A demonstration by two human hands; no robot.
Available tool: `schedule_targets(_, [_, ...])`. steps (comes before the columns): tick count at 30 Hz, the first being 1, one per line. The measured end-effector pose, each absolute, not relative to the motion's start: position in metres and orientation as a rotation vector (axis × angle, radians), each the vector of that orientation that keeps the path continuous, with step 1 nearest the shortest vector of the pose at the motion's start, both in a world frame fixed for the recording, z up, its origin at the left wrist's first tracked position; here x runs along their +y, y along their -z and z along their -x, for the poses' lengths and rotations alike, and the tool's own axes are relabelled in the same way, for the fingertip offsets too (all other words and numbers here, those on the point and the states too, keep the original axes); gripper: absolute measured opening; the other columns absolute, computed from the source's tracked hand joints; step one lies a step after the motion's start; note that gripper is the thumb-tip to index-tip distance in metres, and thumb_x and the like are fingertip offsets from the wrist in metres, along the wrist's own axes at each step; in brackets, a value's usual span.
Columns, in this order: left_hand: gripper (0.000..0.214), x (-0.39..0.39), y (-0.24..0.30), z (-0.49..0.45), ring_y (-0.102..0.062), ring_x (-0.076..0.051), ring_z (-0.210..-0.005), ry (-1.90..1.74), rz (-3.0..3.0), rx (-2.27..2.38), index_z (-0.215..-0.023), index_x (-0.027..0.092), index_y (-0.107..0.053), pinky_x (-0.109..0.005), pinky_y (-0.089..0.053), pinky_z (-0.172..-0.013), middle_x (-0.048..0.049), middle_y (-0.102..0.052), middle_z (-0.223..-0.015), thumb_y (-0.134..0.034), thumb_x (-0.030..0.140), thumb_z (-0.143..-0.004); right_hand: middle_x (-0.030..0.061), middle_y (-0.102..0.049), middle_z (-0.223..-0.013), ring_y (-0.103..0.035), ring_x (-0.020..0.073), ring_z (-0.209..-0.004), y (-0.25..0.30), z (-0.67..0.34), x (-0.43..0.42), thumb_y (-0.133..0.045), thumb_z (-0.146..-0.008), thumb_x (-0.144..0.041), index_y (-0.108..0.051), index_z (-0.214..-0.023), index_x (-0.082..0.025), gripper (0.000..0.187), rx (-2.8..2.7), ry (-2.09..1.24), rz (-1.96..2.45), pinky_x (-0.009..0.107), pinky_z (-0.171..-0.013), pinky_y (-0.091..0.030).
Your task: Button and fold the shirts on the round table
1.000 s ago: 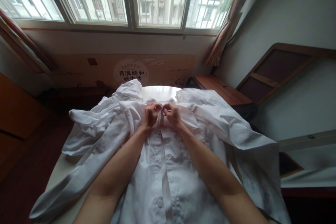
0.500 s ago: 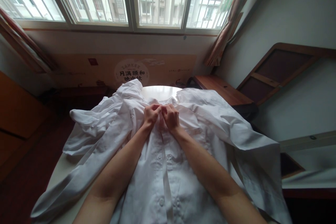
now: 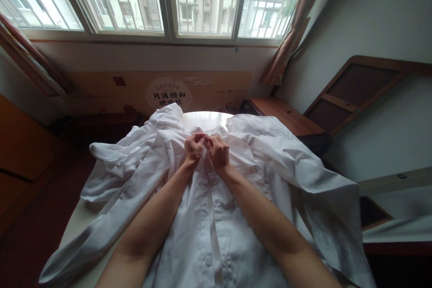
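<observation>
A white button-up shirt [image 3: 189, 234] lies front side up, its sleeves spread out to both sides. Close to the collar, my left hand [image 3: 195, 147] pinches one front edge of the shirt. Right beside it, my right hand [image 3: 218, 149] is closed on the other front edge, and the fingertips of both hands meet. Whatever button sits between the fingers is hidden. Below the hands the two front edges lie side by side with a narrow gap, and buttons show along them.
Under the shirt is a rounded white table [image 3: 204, 119]. A brown wooden desk [image 3: 283, 117] stands behind it to the right. Barred windows [image 3: 202, 4] and a printed banner [image 3: 222, 92] are at the far wall. An orange-brown cabinet [image 3: 23, 153] stands at left.
Both hands stay pinched at the same spot near the collar, with only a slight shift of the fingers. The shirt lies as before.
</observation>
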State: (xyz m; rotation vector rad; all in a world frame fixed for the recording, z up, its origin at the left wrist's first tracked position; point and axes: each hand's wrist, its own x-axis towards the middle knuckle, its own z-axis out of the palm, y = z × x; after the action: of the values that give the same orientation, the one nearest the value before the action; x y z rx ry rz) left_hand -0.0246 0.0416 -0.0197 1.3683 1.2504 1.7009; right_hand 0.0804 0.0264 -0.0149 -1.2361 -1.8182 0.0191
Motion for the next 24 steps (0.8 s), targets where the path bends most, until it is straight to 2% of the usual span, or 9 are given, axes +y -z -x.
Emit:
schedule_targets(12, [0.011,0.040,0.019,0.023,-0.064,-0.015,-0.074,-1.714,-1.314,1.294,-0.080,0.014,-0.066,-0.027,-0.051,-0.074,-0.0054,-0.069,-0.080,-0.061,0.021,-0.074,0.0088,-0.064,-0.088,-0.059,0.0178,-0.079,0.008,-0.078,0.023,-0.042,-0.094,-0.022,-0.064,-0.088,-0.016,0.023,-1.787,-0.062,1.341,0.027,-0.073,-0.043])
schedule_targets(16, [0.010,0.040,0.020,0.024,-0.065,-0.015,-0.077,-1.694,-1.355,1.310,-0.084,0.015,-0.064,-0.027,-0.052,-0.075,-0.0056,-0.069,-0.082,-0.060,0.020,-0.076,0.0075,-0.065,-0.087,-0.060,0.0178,-0.079,0.010,-0.079,0.029,-0.044,-0.091,-0.021,-0.063,-0.086,-0.016,0.019,-1.697,-0.241,1.340,0.027,-0.074,-0.044])
schedule_targets(21, [0.012,0.041,0.025,0.025,-0.065,-0.015,-0.078,-1.619,-1.499,1.282,-0.089,0.015,-0.061,-0.026,-0.051,-0.074,-0.0058,-0.068,-0.085,-0.060,0.016,-0.076,0.0030,-0.067,-0.077,-0.061,0.0160,-0.071,0.014,-0.084,0.044,-0.045,-0.089,-0.028,-0.060,-0.082,-0.018,0.020,-1.560,-0.605,1.354,0.024,-0.066,-0.046])
schedule_targets(24, [0.012,0.039,0.028,0.024,-0.064,-0.016,-0.078,-1.530,-1.685,1.441,-0.089,0.016,-0.062,-0.027,-0.051,-0.076,-0.0058,-0.068,-0.086,-0.058,0.014,-0.078,0.0040,-0.067,-0.077,-0.062,0.0166,-0.072,0.016,-0.086,0.050,-0.047,-0.088,-0.027,-0.059,-0.079,-0.017,0.019,-1.542,-0.670,1.440,0.025,-0.067,-0.046])
